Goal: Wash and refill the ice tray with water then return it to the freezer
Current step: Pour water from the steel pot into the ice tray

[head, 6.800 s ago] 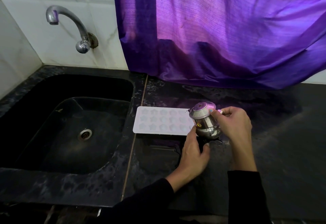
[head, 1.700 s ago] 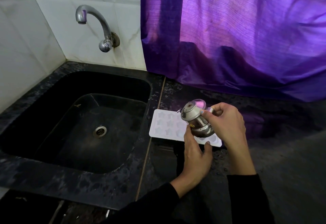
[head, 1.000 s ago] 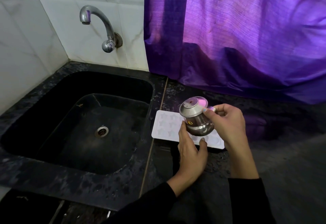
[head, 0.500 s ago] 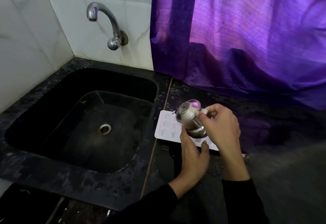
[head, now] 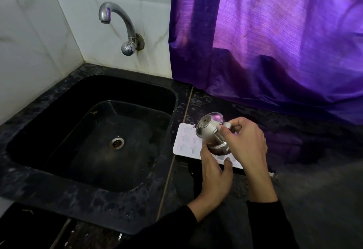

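A white ice tray [head: 186, 140] with star-shaped cells lies flat on the black counter just right of the sink. My right hand [head: 243, 142] grips a small steel pot [head: 211, 131] by its handle and holds it tilted to the left over the tray. My left hand [head: 214, 172] rests at the tray's near edge, thumb and fingers against it, under the pot. The hands and pot hide the tray's right part.
A black sink [head: 59, 150] with a round drain [head: 116, 143] lies to the left. A chrome tap [head: 117, 21] juts from the white tiled wall, no water running. A purple curtain [head: 275, 42] hangs down onto the black counter [head: 314, 199] at the back right.
The pot has tipped further left and moved leftwards along the tray over the past seconds. My left hand has stayed at the tray's near edge. The camera view has drifted left.
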Tool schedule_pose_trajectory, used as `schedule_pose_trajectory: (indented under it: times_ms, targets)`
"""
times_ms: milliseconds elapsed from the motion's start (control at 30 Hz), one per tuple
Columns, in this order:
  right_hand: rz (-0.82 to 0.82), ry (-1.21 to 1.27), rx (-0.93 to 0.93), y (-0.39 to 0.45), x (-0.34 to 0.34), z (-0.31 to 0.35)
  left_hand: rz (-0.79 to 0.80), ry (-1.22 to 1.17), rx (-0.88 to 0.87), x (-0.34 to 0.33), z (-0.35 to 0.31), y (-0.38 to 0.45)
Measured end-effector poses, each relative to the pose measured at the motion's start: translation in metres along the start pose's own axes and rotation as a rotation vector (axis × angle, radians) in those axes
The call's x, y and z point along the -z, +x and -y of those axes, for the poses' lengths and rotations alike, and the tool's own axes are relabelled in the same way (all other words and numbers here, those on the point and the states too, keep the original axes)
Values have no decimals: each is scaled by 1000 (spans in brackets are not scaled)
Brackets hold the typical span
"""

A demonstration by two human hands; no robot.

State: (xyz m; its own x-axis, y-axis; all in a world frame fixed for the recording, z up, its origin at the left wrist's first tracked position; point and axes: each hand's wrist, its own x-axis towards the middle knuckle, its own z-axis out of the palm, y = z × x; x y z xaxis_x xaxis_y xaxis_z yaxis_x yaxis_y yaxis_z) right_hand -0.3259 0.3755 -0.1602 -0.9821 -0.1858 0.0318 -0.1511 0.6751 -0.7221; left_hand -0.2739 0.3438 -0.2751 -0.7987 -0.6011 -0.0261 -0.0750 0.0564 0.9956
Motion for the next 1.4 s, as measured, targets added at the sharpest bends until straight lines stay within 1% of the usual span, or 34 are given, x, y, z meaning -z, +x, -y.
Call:
schedule_pose_trajectory:
  times_ms: [200, 500, 633, 800, 1000, 1233, 1400]
  targets:
    - [-1, 55, -27, 1, 0, -4, 9, 8, -2, 2, -2, -2]
    - [-3, 413, -157, 2, 10, -27, 9, 39, -97, 7, -10, -14]
    - [-36, 487, -186, -4, 24, -39, 51, 56, -109, 1, -11, -20]
    - [-104, 432, -208, -13, 45, -55, 142, 92, -114, -13, -14, -32]
    - [-197, 295, -218, -22, 67, -75, 291, 101, -55, -32, -13, -40]
    - [-237, 80, -262, -27, 84, -94, 447, 79, 26, -50, -9, -48]
    - [-229, 20, -284, -29, 89, -98, 484, 62, 36, -56, -9, -52]
